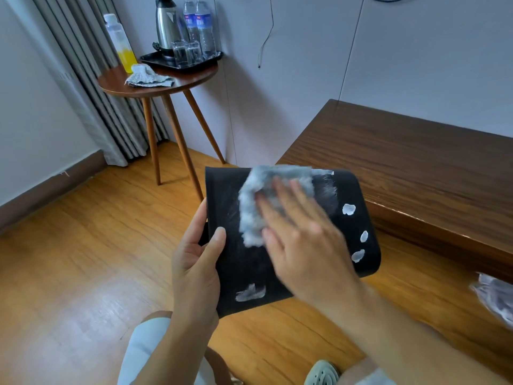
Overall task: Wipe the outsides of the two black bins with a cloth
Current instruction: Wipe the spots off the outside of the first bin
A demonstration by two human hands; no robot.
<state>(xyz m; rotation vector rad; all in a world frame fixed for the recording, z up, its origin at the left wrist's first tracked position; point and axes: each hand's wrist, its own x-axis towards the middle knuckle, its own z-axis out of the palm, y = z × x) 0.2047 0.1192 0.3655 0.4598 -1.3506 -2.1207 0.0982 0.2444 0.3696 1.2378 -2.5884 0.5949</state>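
Note:
A black bin [230,270] is held in the air in front of me, one flat side turned up. White smears mark that side near its right edge and lower left. My left hand [195,262] grips the bin's left edge, thumb on top. My right hand [302,234] lies flat on a grey-white fluffy cloth [255,201] and presses it against the bin's upper middle. The hand is blurred. A streaky wiped patch shows to the right of the cloth. I see only this one bin.
A low wooden bench [416,162] runs along the wall at right. A round three-legged side table [166,84] at back left carries a tray with kettle, glasses and water bottles, a yellow bottle and another cloth [147,76]. A crumpled grey thing [497,298] lies at the right edge.

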